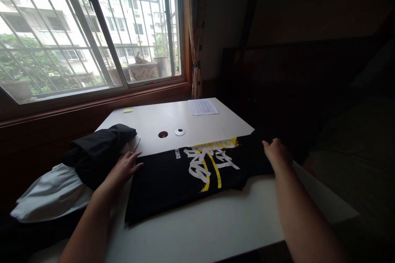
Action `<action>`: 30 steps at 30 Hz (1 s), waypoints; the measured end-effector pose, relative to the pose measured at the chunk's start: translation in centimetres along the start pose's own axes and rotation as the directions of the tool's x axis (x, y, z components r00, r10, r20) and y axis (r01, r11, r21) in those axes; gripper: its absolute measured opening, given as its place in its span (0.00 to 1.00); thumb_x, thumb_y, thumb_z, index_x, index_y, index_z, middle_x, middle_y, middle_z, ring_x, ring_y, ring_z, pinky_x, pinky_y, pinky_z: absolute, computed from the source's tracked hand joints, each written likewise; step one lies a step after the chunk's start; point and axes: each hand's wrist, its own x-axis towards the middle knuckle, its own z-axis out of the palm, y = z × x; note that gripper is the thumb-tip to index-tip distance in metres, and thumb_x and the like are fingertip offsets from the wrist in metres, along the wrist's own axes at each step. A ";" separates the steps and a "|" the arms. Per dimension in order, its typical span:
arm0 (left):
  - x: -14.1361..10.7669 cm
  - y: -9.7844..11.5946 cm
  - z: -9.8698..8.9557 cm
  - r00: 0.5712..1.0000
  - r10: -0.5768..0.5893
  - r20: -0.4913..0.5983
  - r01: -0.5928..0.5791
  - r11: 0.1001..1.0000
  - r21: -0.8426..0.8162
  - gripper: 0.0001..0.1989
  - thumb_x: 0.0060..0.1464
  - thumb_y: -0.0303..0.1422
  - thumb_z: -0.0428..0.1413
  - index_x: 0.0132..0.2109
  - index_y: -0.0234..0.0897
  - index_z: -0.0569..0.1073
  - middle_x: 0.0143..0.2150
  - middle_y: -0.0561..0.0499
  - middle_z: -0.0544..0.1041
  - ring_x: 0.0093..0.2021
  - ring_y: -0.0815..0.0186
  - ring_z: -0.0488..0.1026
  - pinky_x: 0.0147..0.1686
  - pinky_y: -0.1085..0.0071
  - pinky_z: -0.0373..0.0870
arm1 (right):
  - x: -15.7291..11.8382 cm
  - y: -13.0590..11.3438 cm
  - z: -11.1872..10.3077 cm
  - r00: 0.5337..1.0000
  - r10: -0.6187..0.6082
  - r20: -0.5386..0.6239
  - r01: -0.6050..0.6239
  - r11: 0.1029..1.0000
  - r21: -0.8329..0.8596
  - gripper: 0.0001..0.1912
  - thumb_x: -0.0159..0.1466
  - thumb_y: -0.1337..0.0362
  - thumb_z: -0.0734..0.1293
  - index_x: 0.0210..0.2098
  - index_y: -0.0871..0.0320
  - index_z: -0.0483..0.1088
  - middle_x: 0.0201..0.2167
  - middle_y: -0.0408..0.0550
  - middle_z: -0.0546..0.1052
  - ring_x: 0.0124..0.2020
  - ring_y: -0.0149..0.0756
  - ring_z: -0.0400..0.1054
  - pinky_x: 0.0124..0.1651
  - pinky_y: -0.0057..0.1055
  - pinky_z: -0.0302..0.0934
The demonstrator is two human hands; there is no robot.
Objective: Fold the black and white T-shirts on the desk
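A black shirt (163,185) with white and yellow lettering lies folded lengthwise across the white table (234,218). At its left end my left hand (128,166) rests near the edge, fingers apart, fingertips touching the cloth. Over at the right end is my right hand (277,152), its fingers bent together at the dark fabric; what they pinch is too dark to make out. Beside my left hand lies a pile of clothes, with a black garment (95,152) on top of a light grey one (52,193).
Farther back on the table are a printed paper (203,107), yellow sticky notes (128,110), a round hole (163,134) and a round silver-white cover (179,132). A barred window (135,28) and a curtain (196,28) stand behind the table.
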 end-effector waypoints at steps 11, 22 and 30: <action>0.2 -1.5 -0.1 1.000 0.008 -0.007 -0.009 0.983 -0.182 0.29 0.57 0.51 0.56 0.60 0.41 0.75 0.43 0.47 0.73 0.39 0.58 0.75 0.43 0.60 0.75 | -1.1 -1.7 -1.5 0.996 -0.082 0.039 0.079 0.994 0.071 0.30 0.61 0.56 0.67 0.61 0.59 0.66 0.51 0.62 0.77 0.51 0.57 0.73 0.47 0.43 0.67; 0.3 -0.3 -0.6 0.995 0.027 -0.100 -0.043 0.987 -0.158 0.26 0.59 0.50 0.54 0.57 0.41 0.77 0.47 0.45 0.69 0.39 0.60 0.73 0.42 0.61 0.75 | -7.7 -10.2 -6.4 0.899 -0.438 -0.002 0.432 0.886 -0.167 0.20 0.65 0.62 0.64 0.56 0.56 0.69 0.51 0.59 0.77 0.49 0.52 0.73 0.45 0.39 0.64; 0.3 0.8 -1.0 0.984 0.123 -0.128 -0.136 0.985 -0.104 0.20 0.62 0.43 0.53 0.55 0.42 0.78 0.45 0.45 0.70 0.40 0.60 0.72 0.44 0.61 0.74 | -14.0 -19.0 -8.2 0.753 -0.642 0.141 0.645 0.764 0.032 0.15 0.64 0.62 0.68 0.51 0.54 0.71 0.37 0.53 0.78 0.37 0.46 0.74 0.38 0.35 0.63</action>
